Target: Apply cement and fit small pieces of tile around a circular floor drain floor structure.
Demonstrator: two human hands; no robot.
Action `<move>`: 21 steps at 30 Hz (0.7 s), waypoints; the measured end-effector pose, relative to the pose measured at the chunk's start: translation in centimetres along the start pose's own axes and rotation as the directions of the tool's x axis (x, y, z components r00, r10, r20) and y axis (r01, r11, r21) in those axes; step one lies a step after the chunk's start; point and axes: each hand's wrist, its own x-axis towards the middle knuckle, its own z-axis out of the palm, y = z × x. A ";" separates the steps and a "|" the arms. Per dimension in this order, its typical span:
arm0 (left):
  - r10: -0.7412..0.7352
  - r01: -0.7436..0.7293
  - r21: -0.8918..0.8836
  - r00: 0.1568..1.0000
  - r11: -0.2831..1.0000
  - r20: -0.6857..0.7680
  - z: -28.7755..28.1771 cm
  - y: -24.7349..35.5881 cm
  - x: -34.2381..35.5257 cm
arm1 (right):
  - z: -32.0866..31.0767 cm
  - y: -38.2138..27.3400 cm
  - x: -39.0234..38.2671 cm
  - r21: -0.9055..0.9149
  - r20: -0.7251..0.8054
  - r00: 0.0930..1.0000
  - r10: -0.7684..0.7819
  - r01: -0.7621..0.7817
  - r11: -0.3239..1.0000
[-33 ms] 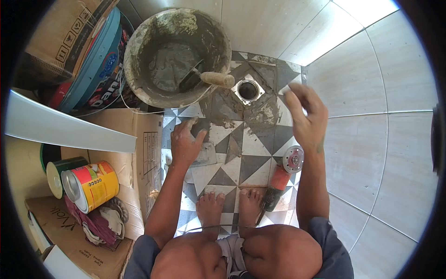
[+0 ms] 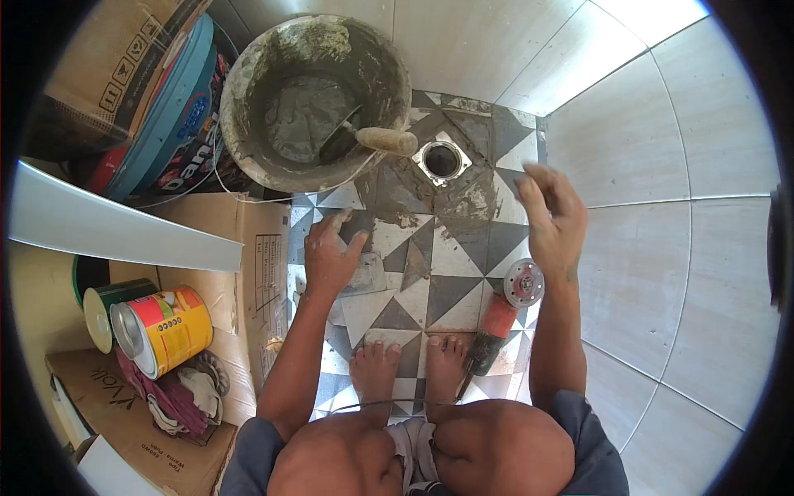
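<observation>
My left hand [image 2: 331,252] rests over the floor tiles with fingers apart, near a small grey slab [image 2: 368,277] and below the bucket [image 2: 248,157] of grey mortar. A wooden-handled trowel [image 2: 385,140] lies across the bucket's inside and rim. My right hand [image 2: 552,219] hangs near the right wall, fingers loosely curled and apart, holding nothing visible. To its upper left is a square metal drain [image 2: 456,155], set among smeared mortar [image 2: 463,202]. A red-and-black angle grinder [image 2: 496,322] with a metal disc lies just left of my right forearm, beside my foot.
At left are cardboard boxes [image 2: 116,58], a stacked teal tub [image 2: 169,116], a long white strip [image 2: 124,223], a yellow can [image 2: 178,326], a green can [image 2: 98,314] and rags [image 2: 165,393]. Tiled walls [image 2: 628,140] bound the right and back. A cord crosses near my feet.
My right hand has shifted slightly right and down, away from the drain. My left hand and the objects show no visible movement.
</observation>
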 end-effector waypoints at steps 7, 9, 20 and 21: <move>-0.079 0.118 -0.535 0.992 0.836 0.094 -1.5 5.8 0.2 | -5.1 5.8 -5.3 -0.121 -0.071 0.987 0.144 -0.151 0.981; 0.104 -0.142 -0.435 0.988 0.889 -0.111 -4.1 8.0 1.0 | -5.4 5.3 -5.7 -0.167 -0.062 0.993 0.096 -0.105 0.980; 0.152 -0.032 0.635 0.979 0.772 -0.136 -6.5 8.0 2.9 | -3.4 4.0 -5.0 -0.120 0.053 0.997 0.052 -0.046 0.992; 0.175 -0.061 0.620 0.977 0.782 -0.124 -6.5 7.7 3.0 | -3.2 4.1 -5.0 -0.117 0.069 0.997 0.043 -0.035 0.993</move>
